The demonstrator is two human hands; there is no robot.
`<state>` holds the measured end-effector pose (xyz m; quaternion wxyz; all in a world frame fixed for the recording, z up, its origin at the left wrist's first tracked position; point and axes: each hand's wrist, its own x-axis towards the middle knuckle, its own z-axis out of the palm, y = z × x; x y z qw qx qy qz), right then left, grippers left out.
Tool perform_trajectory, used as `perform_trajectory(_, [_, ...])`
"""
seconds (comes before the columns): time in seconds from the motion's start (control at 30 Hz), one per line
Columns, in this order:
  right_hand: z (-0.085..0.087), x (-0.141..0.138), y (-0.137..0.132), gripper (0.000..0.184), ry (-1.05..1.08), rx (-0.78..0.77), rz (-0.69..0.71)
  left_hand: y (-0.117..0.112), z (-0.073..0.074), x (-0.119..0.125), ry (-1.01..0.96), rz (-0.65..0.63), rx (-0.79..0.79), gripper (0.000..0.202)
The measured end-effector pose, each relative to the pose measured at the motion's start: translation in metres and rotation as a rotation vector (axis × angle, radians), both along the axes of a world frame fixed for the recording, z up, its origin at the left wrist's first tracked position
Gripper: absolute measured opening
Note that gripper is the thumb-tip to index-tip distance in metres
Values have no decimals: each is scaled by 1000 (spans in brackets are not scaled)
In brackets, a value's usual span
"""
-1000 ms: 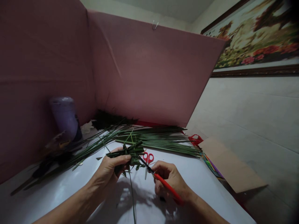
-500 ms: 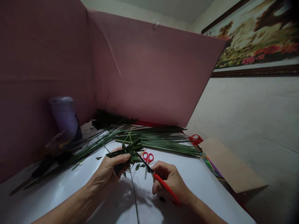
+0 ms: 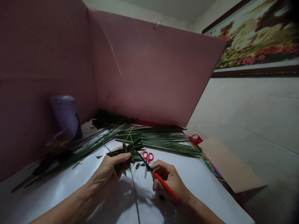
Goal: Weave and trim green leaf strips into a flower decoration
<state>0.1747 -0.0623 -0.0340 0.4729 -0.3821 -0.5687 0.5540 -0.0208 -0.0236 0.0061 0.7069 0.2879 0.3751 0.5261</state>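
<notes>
My left hand [image 3: 116, 165] pinches a woven piece of green leaf strips [image 3: 130, 150], thumb on top and fingers behind it. One long thin strip hangs from the piece toward the front edge. My right hand [image 3: 166, 176] is closed around red-handled needle-nose pliers [image 3: 164, 184]. Their dark tips touch or lie just beside the right side of the woven piece; whether they grip a strip I cannot tell. Behind the pliers, small scissors with red finger loops [image 3: 148, 156] lie on the white table. Leaf scraps [image 3: 139, 165] are scattered near them.
Long green leaf strips [image 3: 158, 140] lie across the back of the table [image 3: 205, 186]. A purple container [image 3: 66, 116] stands at the left. A brown board [image 3: 230, 165] rests at the right by a red looped item [image 3: 195, 139]. Pink panels [image 3: 144, 71] enclose the back and left.
Almost nothing differs. The view has shifted very slightly; both hands keep their holds, and the pliers stay at the woven piece.
</notes>
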Motion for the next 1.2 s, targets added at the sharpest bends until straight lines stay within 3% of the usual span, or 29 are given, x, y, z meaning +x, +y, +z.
perform_trajectory(0.47, [-3,-6,-2,37,43,-17,-38,0,-4,-1,-13,0,-27,14])
perform_trajectory(0.9, [-1,-5,-3,37,-53,0,-63,-1,-3,0,5,-5,-34,12])
perform_trajectory(1.1, [-3,-2,-3,57,-50,41,34,3,-2,-3,4,27,-51,15])
perform_trajectory(1.2, [-7,-2,-2,56,-29,74,12,5,-3,-4,-6,65,-68,18])
